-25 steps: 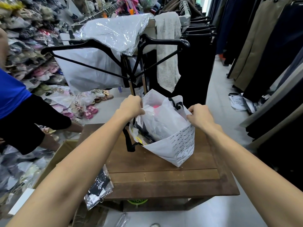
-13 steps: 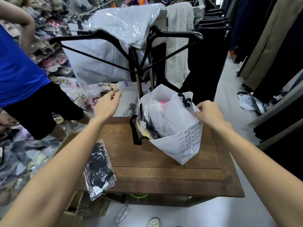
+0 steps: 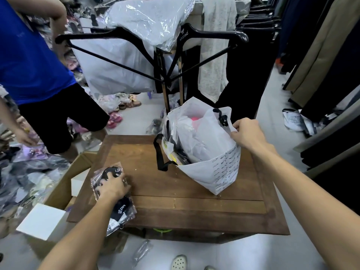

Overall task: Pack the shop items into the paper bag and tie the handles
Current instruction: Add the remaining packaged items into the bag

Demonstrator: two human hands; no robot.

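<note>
A white paper bag (image 3: 220,172) with black print and black handles stands on the brown wooden table (image 3: 175,201), stuffed with plastic-wrapped items. My right hand (image 3: 247,133) grips the bag's right rim near one black handle. My left hand (image 3: 112,187) lies on a clear plastic packet of black fabric (image 3: 118,209) at the table's front left corner, fingers curled over it. The other black handle (image 3: 159,154) hangs down the bag's left side.
A person in a blue top and black shorts (image 3: 35,75) stands at the left beside an open cardboard box (image 3: 58,193). Black hangers on a rack (image 3: 167,55) rise right behind the table. Clothes racks line the right. Shoes and packets litter the floor.
My left hand left the bag's rim, swung out to the left and came down onto the packet at the table's front left corner. My right hand stayed on the bag's rim.
</note>
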